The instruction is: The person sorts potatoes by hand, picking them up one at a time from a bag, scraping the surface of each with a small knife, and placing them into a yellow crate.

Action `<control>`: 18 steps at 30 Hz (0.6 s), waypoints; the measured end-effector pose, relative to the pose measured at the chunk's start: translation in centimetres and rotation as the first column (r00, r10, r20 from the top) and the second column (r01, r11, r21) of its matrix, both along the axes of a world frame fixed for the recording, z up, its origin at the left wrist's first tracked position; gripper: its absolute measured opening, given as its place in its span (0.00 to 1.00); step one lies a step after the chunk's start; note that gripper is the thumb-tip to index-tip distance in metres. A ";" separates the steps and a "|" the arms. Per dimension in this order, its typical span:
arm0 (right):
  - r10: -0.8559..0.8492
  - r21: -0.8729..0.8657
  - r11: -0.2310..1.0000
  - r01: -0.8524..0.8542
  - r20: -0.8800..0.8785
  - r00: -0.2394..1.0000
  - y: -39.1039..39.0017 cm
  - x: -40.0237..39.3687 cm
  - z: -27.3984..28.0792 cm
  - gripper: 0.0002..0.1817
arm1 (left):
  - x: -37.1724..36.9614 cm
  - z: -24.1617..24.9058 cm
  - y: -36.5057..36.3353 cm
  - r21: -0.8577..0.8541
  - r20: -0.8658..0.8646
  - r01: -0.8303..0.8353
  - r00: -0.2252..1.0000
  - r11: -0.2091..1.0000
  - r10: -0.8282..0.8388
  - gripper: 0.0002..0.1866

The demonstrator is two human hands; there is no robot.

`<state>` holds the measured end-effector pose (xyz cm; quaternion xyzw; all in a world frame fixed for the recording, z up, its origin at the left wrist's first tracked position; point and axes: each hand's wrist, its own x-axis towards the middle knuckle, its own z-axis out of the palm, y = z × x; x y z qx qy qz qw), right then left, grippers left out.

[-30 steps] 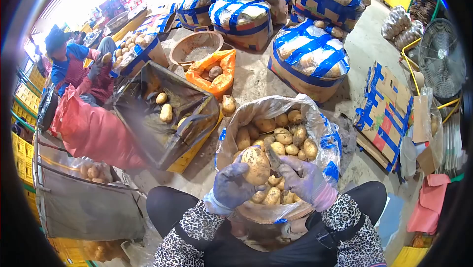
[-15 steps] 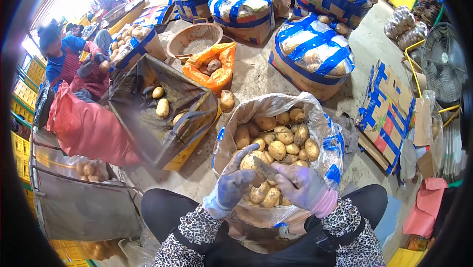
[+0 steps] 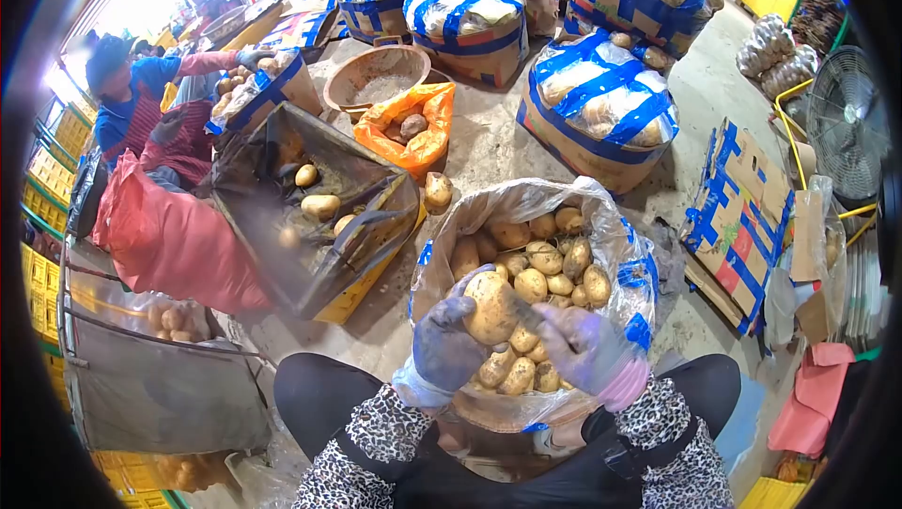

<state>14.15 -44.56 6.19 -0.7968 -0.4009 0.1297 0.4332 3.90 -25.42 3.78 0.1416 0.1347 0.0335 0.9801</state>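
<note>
Potato (image 3: 489, 308), big and pale, was held in the left grip (image 3: 445, 340), over the near part of the open box (image 3: 554, 191). Its long side was turned from near to far, with the far end tipped a bit to the left. The left grip was wrapped on its left and near sides, so its right side was left bare. That bare side was faced by the right grip (image 3: 587, 347), which was held just to the right and a bit nearer to the body. Both grips were close to the potato, but it was carried by the left one. In the right grip, a dark thing (image 3: 526, 315) looked to be pinched. Its tip was pointed at the potato, but it was too blurred for its shape to be told, or whether skin was touched.

Under both grips, the box was filled with more potatoes (image 3: 531, 285), and it was lined with clear plastic. To the left, a few potatoes (image 3: 320, 206) were seen in a black bin (image 3: 371, 266). Past it, an orange bag (image 3: 434, 154) was seen, and one more person (image 3: 141, 95) was seated at the far left.
</note>
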 end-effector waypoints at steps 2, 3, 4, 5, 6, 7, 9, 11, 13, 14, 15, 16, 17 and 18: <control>0.109 -0.084 0.992 -0.095 0.187 0.976 0.1 -0.4 1.1 0.14 | 0.1 -0.3 0.0 -0.016 0.010 -0.004 1.000 1.000 0.004 0.30; 0.168 -0.130 0.982 -0.136 0.274 0.947 0.2 -0.4 1.4 0.14 | 0.2 -0.2 0.0 -0.023 0.022 -0.008 1.000 1.000 0.008 0.30; 0.122 -0.091 0.989 -0.113 0.106 0.987 0.3 -0.2 1.2 0.14 | 0.2 -0.2 0.0 -0.030 0.032 -0.011 0.999 0.999 0.012 0.30; 0.066 -0.015 0.998 -0.065 0.112 0.992 0.4 0.0 0.9 0.13 | 0.1 0.1 -0.3 0.187 0.044 -0.040 0.999 0.982 0.032 0.29; 0.009 0.058 0.998 -0.015 0.113 0.994 0.4 0.2 0.6 0.13 | 0.0 0.7 -0.7 0.392 0.060 -0.068 0.997 0.917 0.048 0.29; -0.048 0.131 0.991 0.033 0.111 0.993 0.3 0.5 0.3 0.13 | -0.1 0.6 -0.8 0.425 0.061 -0.065 0.997 0.903 0.043 0.28; 0.077 -0.066 0.996 -0.059 0.307 0.949 -0.2 0.5 0.6 0.14 | -0.4 -0.6 -0.2 0.327 0.048 -0.029 0.999 0.945 0.015 0.27; 0.217 -0.194 0.969 -0.152 0.378 0.900 0.0 -0.1 2.5 0.15 | -0.1 -0.3 0.1 0.089 0.001 -0.026 1.000 0.996 0.026 0.26; 0.195 -0.185 0.971 -0.151 0.251 0.948 0.0 0.2 2.3 0.16 | 0.4 0.7 -0.2 -0.107 -0.082 -0.092 0.993 0.990 0.084 0.25; 0.181 -0.182 0.972 -0.147 0.183 0.966 -0.1 0.2 2.2 0.16 | 0.3 0.8 -0.7 0.226 -0.044 -0.129 0.989 0.966 0.143 0.26; 0.142 -0.144 0.984 -0.104 0.288 0.947 -0.2 0.5 1.5 0.16 | 0.1 0.9 -1.3 0.531 0.012 -0.162 0.983 0.832 0.183 0.26; 0.102 -0.102 0.993 -0.066 0.390 0.915 -0.1 0.9 0.6 0.15 | 0.1 0.7 -1.4 0.568 0.022 -0.168 0.982 0.806 0.190 0.26; 0.058 -0.057 0.998 -0.035 0.486 0.872 -0.1 1.0 0.2 0.15 | 0.1 0.6 -1.4 0.603 0.031 -0.175 0.980 0.778 0.197 0.26; 0.102 -0.104 0.993 -0.057 0.496 0.863 -0.2 0.8 0.2 0.15 | 0.3 0.1 -1.2 0.395 -0.014 -0.158 0.984 0.905 0.178 0.26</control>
